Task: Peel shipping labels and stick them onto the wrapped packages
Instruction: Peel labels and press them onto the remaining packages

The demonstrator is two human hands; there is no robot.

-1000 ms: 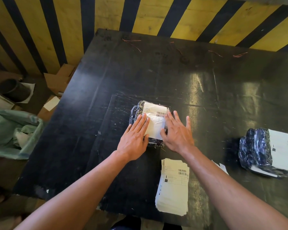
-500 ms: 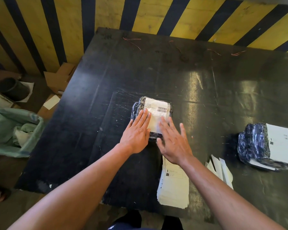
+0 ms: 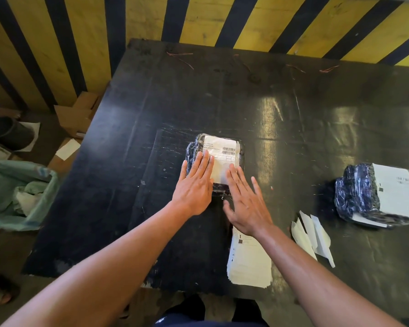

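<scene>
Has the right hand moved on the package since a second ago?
Yes. The right hand has slid back toward the person, off the package's right edge toward its near edge, and now covers the top of the label stack.

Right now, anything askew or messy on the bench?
Mostly tidy. The label sits square on the small package. Only loose backing strips lie fanned by the label stack, and thin reddish scraps litter the far edge.

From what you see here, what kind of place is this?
Probably a warehouse packing station: a black work table, a stack of shipping labels, wrapped packages already labelled, and a yellow-and-black striped wall behind.
</scene>
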